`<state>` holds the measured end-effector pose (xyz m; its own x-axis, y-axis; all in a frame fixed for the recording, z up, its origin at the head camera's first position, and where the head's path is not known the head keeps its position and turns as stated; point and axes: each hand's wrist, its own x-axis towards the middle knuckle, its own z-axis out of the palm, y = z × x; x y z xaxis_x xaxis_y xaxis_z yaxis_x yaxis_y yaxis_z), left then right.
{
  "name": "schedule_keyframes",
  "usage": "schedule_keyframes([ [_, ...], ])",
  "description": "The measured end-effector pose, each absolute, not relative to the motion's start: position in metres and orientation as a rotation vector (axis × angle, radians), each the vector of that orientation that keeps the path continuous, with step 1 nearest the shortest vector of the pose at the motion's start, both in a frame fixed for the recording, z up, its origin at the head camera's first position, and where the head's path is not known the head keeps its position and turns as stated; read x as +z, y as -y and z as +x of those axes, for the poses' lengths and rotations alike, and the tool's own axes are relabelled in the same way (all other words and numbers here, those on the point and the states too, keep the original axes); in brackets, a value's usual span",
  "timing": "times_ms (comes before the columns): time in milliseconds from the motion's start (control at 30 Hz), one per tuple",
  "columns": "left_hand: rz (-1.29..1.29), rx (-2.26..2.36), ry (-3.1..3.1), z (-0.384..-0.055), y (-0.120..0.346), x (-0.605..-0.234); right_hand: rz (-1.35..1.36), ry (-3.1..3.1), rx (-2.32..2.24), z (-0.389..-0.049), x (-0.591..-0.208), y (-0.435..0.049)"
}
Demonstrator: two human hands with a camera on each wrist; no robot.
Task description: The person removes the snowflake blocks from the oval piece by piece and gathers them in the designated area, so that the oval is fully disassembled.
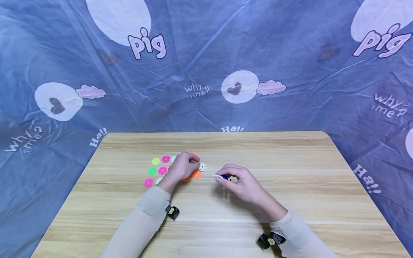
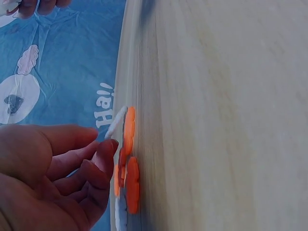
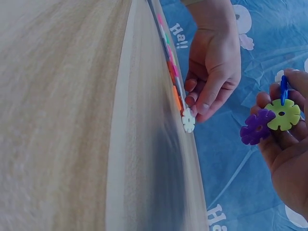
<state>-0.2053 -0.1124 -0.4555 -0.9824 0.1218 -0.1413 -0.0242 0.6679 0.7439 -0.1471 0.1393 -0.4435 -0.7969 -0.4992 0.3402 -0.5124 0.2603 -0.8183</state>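
Note:
My left hand [image 1: 184,165] is at the right side of a group of flat notched plastic discs. It pinches a white notched disc [image 3: 188,121] by its edge; in the left wrist view this white disc [image 2: 116,122] tilts up from the table. Orange discs [image 1: 197,174] lie under and beside that hand. Off the table, my right hand [image 1: 242,182] grips several discs joined together. In the right wrist view these are a purple disc [image 3: 255,128], a yellow-green disc [image 3: 285,115], a blue disc [image 3: 284,91] edge-on, and a white one partly hidden by the fingers.
Pink discs [image 1: 148,182], a green disc [image 1: 152,171] and a yellow disc [image 1: 156,161] lie flat to the left of the left hand. The left forearm and hand cover part of the group. A blue printed cloth [image 1: 200,114] hangs behind the wooden table [image 1: 290,154].

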Motion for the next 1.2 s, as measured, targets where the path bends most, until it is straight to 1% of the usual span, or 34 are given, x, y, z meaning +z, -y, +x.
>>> schedule_keyframes([
  [200, 0.109, 1.311, -2.692, -0.2, 0.119, -0.455, 1.008, 2.485, 1.619, -0.147, -0.443, -0.138],
  [500, 0.228, 1.518, -2.575, -0.184, 0.124, -0.448, 1.012, 2.49, 1.632, -0.148, -0.443, -0.137],
  [833, 0.324, 1.594, -2.531, -0.166, 0.128, -0.433, 1.015, 2.498, 1.644, -0.149, -0.44, -0.136],
  [1200, 0.519, 1.61, -2.528, -0.148, 0.126, -0.423, 0.989, 2.527, 1.664, -0.149, -0.439, -0.134],
])
